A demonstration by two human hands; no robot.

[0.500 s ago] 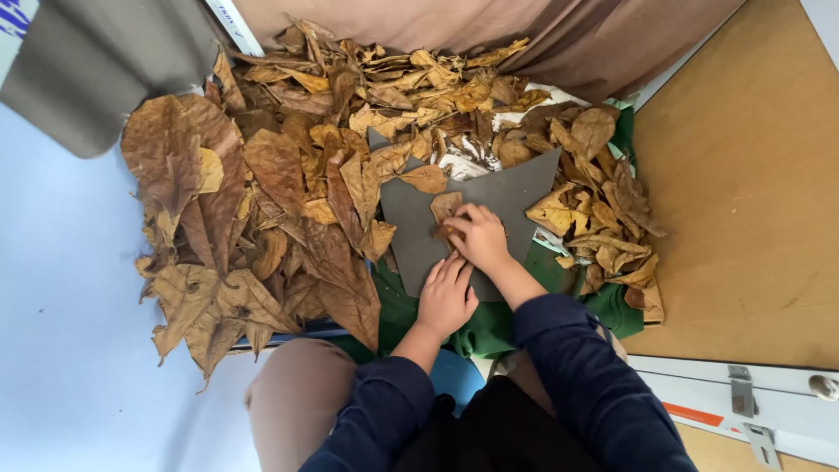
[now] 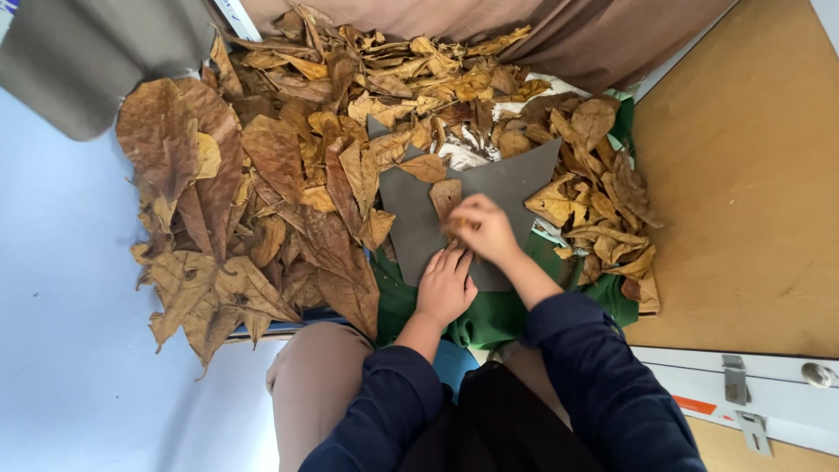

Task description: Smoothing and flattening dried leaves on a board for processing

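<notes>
A grey card sheet [image 2: 511, 188] lies on a green cloth [image 2: 489, 319] amid a heap of dry brown leaves [image 2: 288, 175]. My left hand [image 2: 446, 284] rests flat on the sheet's near edge, fingers together and pointing away from me. My right hand [image 2: 485, 229] sits just beyond it with fingers curled around a small brown leaf [image 2: 444, 197] that lies on the sheet. Another leaf [image 2: 424, 166] rests on the sheet's far part. Dark blue sleeves cover both my forearms.
Large curled leaves [image 2: 175, 157] pile up to the left on a pale blue floor [image 2: 61, 306]. A brown curtain [image 2: 542, 26] hangs behind the pile. A wooden board [image 2: 743, 192] lies to the right, with a white frame and metal latches [image 2: 736, 380] below it.
My right hand has shifted slightly left onto the small leaf. The left hand stays on the sheet.
</notes>
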